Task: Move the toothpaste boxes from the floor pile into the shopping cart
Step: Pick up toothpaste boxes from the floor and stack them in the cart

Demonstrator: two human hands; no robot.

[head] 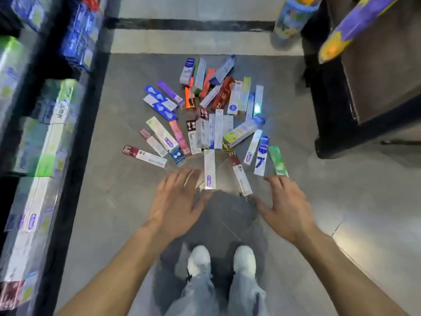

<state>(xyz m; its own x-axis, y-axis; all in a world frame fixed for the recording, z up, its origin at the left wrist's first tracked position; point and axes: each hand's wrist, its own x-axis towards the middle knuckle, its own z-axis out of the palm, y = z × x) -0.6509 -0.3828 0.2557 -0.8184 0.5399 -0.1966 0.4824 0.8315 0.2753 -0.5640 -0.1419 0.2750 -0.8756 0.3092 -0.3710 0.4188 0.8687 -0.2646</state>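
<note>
Several toothpaste boxes lie scattered in a pile (209, 115) on the grey floor ahead of my feet. Closest to me are a white box with a purple logo (209, 168), a white and dark red box (241, 176), a blue and white box marked 7 (262, 156) and a green box (278, 160). My left hand (175, 201) hovers with spread, straight fingers just short of the pile's near edge, holding nothing. My right hand (284, 208) hovers likewise, its fingertips near the green box. No shopping cart is in view.
A shelf (41, 133) stacked with boxed goods runs down the left side. A dark display stand (337, 99) stands at the right, with a colourful cylinder (291, 19) beside it at the top. My white shoes (223, 261) stand below my hands.
</note>
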